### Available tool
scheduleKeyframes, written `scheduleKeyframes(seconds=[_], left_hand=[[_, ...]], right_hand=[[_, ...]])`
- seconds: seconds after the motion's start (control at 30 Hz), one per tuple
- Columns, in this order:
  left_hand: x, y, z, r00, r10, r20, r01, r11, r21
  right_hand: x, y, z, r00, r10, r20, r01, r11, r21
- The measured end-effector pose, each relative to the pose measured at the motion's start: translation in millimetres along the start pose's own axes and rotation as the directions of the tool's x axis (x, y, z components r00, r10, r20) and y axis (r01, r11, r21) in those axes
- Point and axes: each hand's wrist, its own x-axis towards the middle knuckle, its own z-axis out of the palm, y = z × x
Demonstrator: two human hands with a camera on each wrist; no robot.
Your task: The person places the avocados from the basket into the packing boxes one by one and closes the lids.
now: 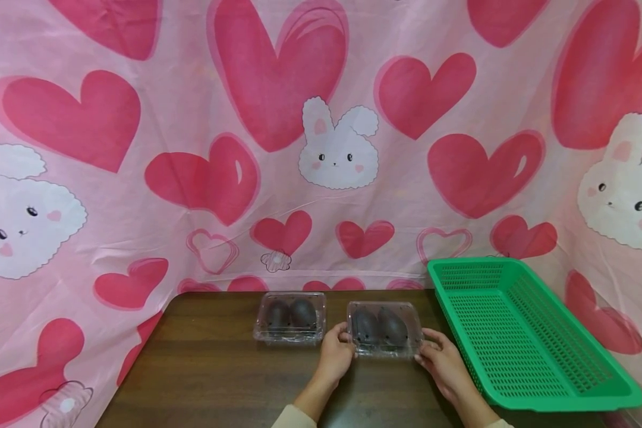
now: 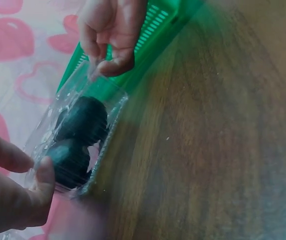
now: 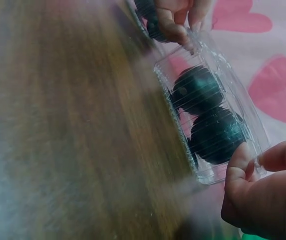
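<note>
A clear plastic clamshell box (image 1: pixel 384 351) with two dark, egg-shaped items (image 1: pixel 393 328) inside is held between both hands. My left hand (image 1: pixel 336 355) pinches its left end between thumb and fingers, and my right hand (image 1: pixel 443 361) pinches the right end. In the left wrist view the lid looks closed over the dark items (image 2: pixel 85 117). The right wrist view shows the box (image 3: pixel 178 80) tilted, its ridged plastic facing the camera. To the left, a second clear box (image 1: pixel 290 337) with two similar dark items stands on the table, apart from the hands.
A green perforated plastic basket (image 1: pixel 567 403) stands at the right of the brown wooden table (image 1: pixel 219 380), close to the right forearm. A pink cloth (image 1: pixel 401 208) printed with hearts and rabbits hangs behind the table and along both sides.
</note>
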Motion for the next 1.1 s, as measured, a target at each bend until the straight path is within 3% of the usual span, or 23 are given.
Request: scheduleKeyframes(seconds=[0.3, 0.47, 0.6, 1.1], left_hand=[[11.2, -2.2, 5.8, 0.997, 0.027, -0.076, -0.024, 0.999, 0.044], [16.7, -5.9, 8.5, 0.992, 0.012, -0.123, -0.014, 1.0, -0.013], [18.3, -7.6, 10.9, 0.992, -0.014, -0.126, 0.004, 0.997, -0.074], [17.5, -6.6, 12.1, 0.993, -0.061, -0.099, 0.045, 0.987, -0.155]], right_hand=[[16, -1, 8.0, 0.999, -0.03, -0.014, 0.03, 1.0, 0.007], [23, -2, 13.2, 0.999, -0.036, -0.007, 0.036, 0.999, 0.0], [24, -4, 14.8, 0.999, -0.041, -0.016, 0.041, 0.999, 0.007], [25, -4, 10.9, 0.999, -0.039, -0.015, 0.039, 0.999, 0.003]])
